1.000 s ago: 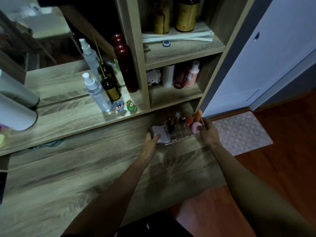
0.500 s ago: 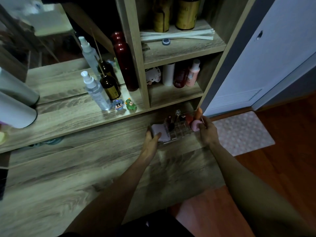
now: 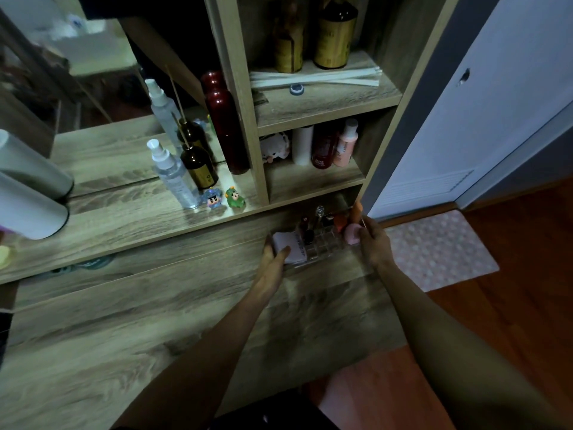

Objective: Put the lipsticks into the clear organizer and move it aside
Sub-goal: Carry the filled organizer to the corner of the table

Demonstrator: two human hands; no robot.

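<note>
The clear organizer [image 3: 324, 248] rests on the wooden dresser top [image 3: 186, 305], close to the shelf unit's base. Several lipsticks [image 3: 308, 235] stand upright in its compartments, beside a white pad and pink and orange sponges [image 3: 352, 234]. My left hand [image 3: 273, 256] grips its left end, thumb over the white pad. My right hand [image 3: 373, 243] holds its right end beside the pink sponge.
A raised shelf [image 3: 124, 218] behind carries a spray bottle [image 3: 173, 175], a dark diffuser bottle [image 3: 198, 166], a red bottle [image 3: 226, 125] and two small figurines [image 3: 223, 198]. Cubbies [image 3: 313, 178] hold more bottles. A pink mat [image 3: 440, 249] lies on the floor to the right.
Both hands stay on the organizer, which has shifted slightly toward the shelf unit at the back.
</note>
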